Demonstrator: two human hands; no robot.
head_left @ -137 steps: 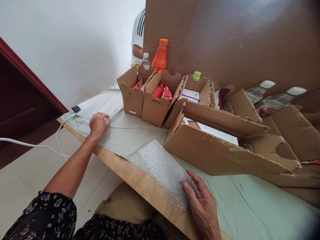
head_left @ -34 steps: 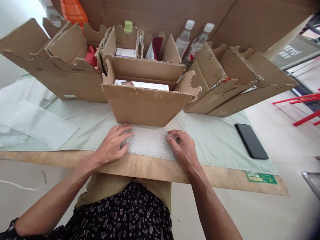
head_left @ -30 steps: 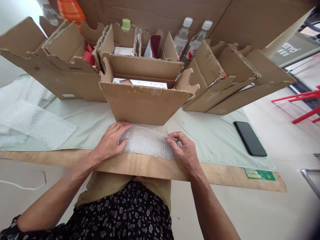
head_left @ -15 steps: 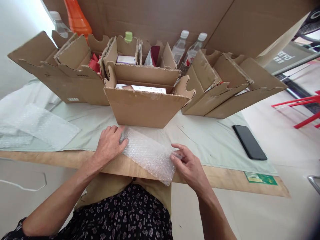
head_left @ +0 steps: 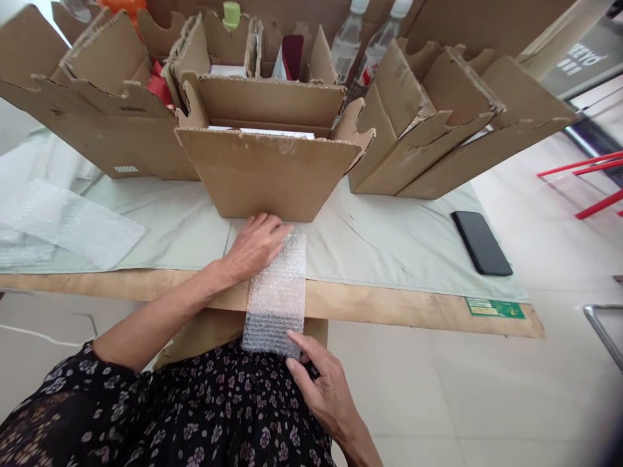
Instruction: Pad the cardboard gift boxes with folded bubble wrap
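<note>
A strip of clear bubble wrap (head_left: pixel 276 292) runs from the green cloth over the table's front edge, its near end hanging above my lap. My left hand (head_left: pixel 257 245) rests at its far end by the foot of the front cardboard box (head_left: pixel 272 175), fingers bent over the wrap and partly hidden. At the near right corner, my right hand (head_left: pixel 321 383) holds the wrap's edge between thumb and fingers. The front box stands open at the top, with white flat items (head_left: pixel 277 133) inside.
More bubble wrap sheets (head_left: pixel 73 220) lie at the left. Open cardboard boxes stand behind on both sides, with two plastic bottles (head_left: pixel 346 45) between them. A black phone (head_left: pixel 481 243) lies at the right. Red chair legs (head_left: pixel 584 165) show beyond the table.
The bubble wrap has turned from slanting to pointing toward me. My left hand moved right to its far end; my right hand moved down and left with the near end. The view tilted down.
</note>
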